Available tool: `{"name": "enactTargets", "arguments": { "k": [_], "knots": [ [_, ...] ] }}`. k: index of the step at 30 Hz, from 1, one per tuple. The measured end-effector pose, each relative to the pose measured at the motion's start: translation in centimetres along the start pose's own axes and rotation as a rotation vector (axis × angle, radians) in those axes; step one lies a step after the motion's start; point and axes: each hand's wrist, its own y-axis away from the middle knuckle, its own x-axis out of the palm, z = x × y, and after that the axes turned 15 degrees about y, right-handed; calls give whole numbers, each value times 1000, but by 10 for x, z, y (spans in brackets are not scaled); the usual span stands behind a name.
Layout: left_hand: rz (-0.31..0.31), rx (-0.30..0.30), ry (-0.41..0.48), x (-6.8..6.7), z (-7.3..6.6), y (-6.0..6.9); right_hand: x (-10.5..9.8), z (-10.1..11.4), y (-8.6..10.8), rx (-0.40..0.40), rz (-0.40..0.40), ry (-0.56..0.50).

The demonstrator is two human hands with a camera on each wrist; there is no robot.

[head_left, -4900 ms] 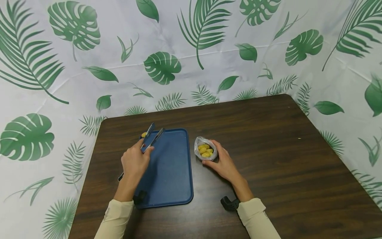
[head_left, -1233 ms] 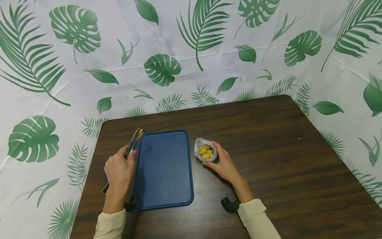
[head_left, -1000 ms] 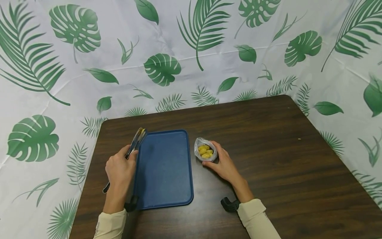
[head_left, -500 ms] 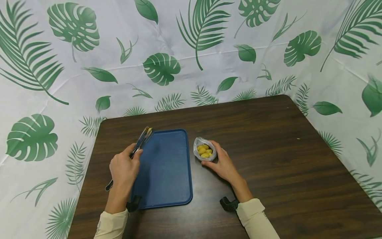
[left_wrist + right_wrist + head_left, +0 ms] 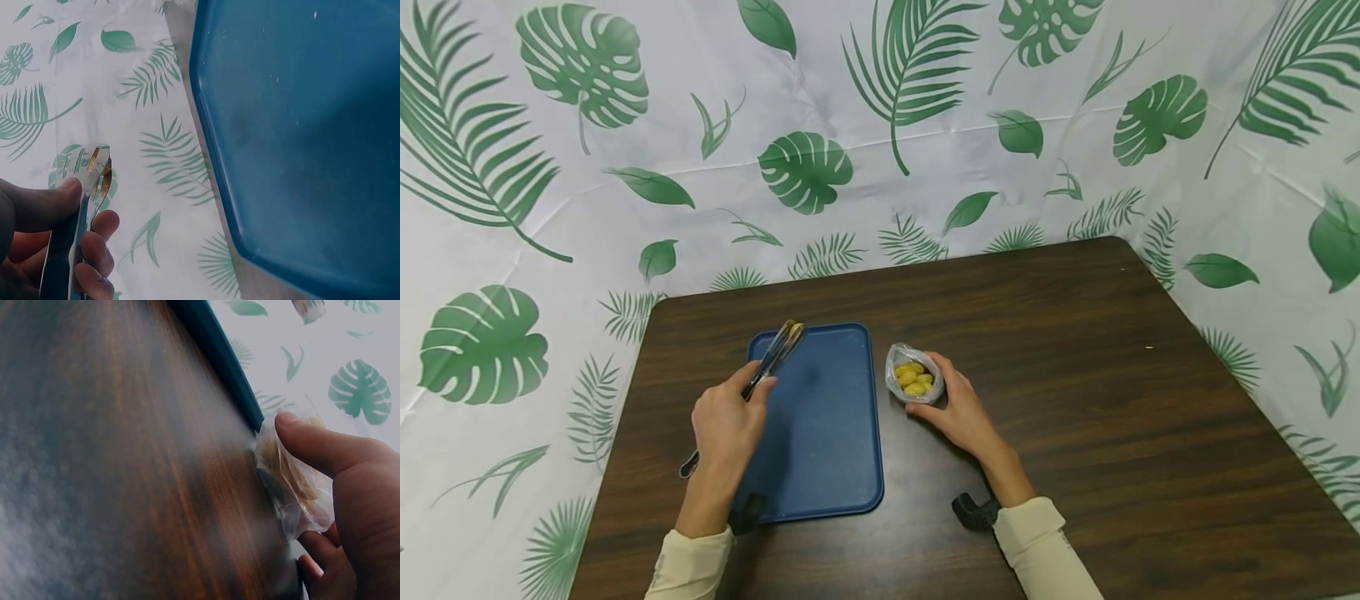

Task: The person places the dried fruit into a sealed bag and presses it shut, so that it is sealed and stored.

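Observation:
My left hand [image 5: 727, 421] grips metal tongs [image 5: 766, 367] above the left side of a blue tray [image 5: 831, 433]. Between the tongs' tips, which are pressed together, sits a small yellow piece [image 5: 795, 331]; in the left wrist view it shows brownish through the slotted tips. To the right of the tray my right hand [image 5: 962, 412] holds a clear plastic bag [image 5: 892, 367], thumb on the near side and fingers round the far side. The bag stands upright with its mouth open upward. Several yellow oval pieces [image 5: 916, 380] lie inside; their exact kind is not clear.
Everything stands on a dark wood-grain table [image 5: 1075, 375]. A white sheet with green leaves [image 5: 805, 171] hangs behind and at the sides. One tiny pale speck [image 5: 1149, 347] lies on the table at the right. Black bands [image 5: 976, 511] are on both wrists.
Earlier the tongs were spread near the tray's far left corner, beside a yellow piece. They then closed on it and moved rightward over the tray. The right hand and bag stayed put.

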Motion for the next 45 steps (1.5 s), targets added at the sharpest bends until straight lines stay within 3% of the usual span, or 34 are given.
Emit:
{"name": "enactTargets", "arguments": {
  "k": [31,45],
  "knots": [
    [65,57,62,18,-12,6,-2,3,2,6,-4,6],
    [127,93,85,27,-22,7,-3,4,2,20,9,9]
  ]
}}
